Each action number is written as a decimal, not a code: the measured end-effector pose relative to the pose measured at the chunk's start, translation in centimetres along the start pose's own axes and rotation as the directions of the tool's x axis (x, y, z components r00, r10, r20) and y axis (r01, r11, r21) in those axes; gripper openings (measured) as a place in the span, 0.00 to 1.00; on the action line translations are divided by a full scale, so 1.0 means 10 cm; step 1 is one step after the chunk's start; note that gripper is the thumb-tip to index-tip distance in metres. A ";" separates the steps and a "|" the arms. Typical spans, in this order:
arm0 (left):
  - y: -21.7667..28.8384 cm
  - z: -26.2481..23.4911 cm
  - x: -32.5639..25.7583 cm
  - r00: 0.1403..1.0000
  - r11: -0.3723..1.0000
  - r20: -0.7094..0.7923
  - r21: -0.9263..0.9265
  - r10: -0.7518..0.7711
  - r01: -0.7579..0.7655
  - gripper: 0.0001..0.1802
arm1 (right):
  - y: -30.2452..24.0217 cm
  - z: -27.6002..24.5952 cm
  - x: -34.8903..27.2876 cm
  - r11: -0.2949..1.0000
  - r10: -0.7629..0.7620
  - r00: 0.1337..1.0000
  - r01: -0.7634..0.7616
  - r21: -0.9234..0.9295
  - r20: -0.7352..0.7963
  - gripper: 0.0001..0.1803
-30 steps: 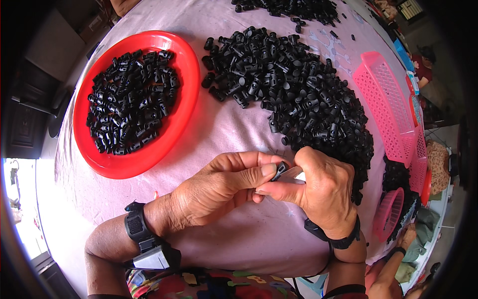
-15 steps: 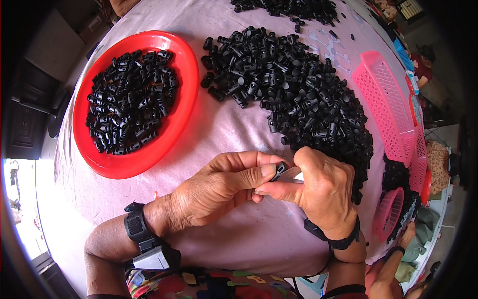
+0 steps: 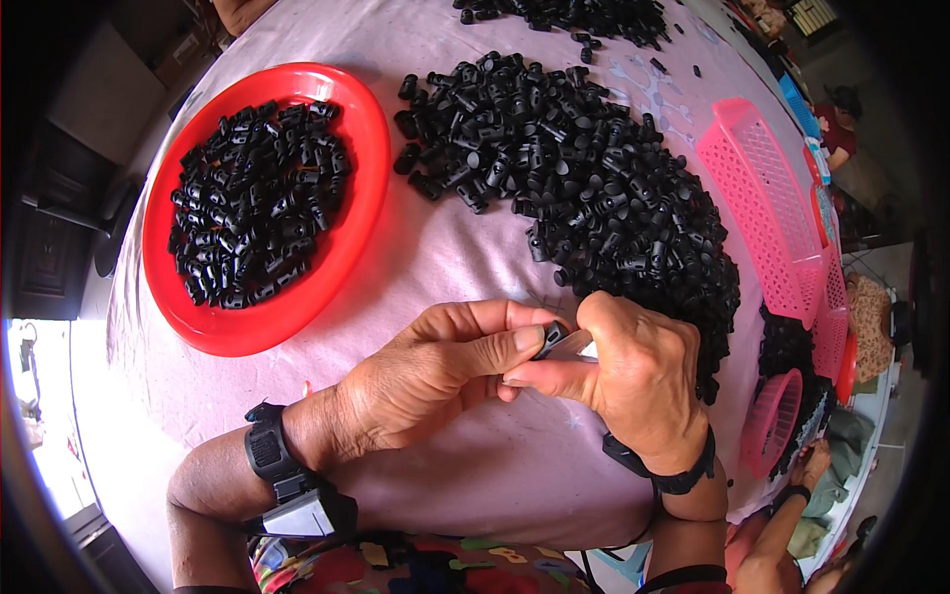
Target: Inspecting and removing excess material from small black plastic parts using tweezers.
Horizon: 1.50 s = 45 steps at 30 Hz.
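My left hand [image 3: 421, 391] pinches a small black cord lock [image 3: 555, 335] between thumb and forefinger, just above the cloth in front of me. Closed around a thin tool, my right hand [image 3: 643, 381] meets it from the other side. The tool looks like a small blade [image 3: 571, 344] with a whitish part behind it, and its tip lies against the cord lock. Most of the tool is hidden by my right fingers. Beyond both hands spreads a large heap of black cord locks [image 3: 594, 178]. A red round plate [image 3: 233, 337] at the left holds many similar pieces.
A pink patterned cloth [image 3: 475, 475] covers the table. Another black heap [image 3: 584, 15] lies at the far edge. Pink baskets [image 3: 757, 188] stand on the right, with a round pink basket [image 3: 772, 424] nearer. Another person's arm [image 3: 782, 530] shows at the lower right.
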<state>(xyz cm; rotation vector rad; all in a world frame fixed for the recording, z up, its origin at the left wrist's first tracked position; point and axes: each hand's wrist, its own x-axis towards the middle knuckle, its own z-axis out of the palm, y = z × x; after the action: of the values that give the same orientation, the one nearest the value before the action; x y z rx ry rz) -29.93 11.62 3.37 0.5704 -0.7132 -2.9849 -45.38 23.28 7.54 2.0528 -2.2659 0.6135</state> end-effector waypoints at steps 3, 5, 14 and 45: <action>0.01 0.00 0.00 1.000 1.000 0.008 0.001 -0.008 0.008 0.17 | 0.00 -0.01 -0.01 1.000 0.006 0.999 -0.005 -0.020 0.035 0.31; 0.01 0.00 0.00 1.000 1.000 0.001 0.007 -0.005 0.005 0.17 | -0.02 -0.02 0.00 1.000 0.010 0.999 -0.010 -0.014 0.042 0.30; 0.03 0.04 -0.01 1.000 1.000 -0.025 -0.011 -0.007 0.007 0.16 | 0.01 0.00 0.02 0.962 0.019 0.998 -0.002 0.272 -0.062 0.23; 0.18 0.00 -0.04 0.998 0.998 -0.013 0.007 -0.067 0.067 0.16 | -0.02 -0.22 0.05 0.832 0.062 0.993 -0.107 0.544 0.101 0.16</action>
<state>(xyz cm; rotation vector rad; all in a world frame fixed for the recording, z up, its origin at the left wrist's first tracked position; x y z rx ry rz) -29.70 10.01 4.25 0.6261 -0.7189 -3.0381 -45.76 23.45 9.73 2.2272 -2.4449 1.3572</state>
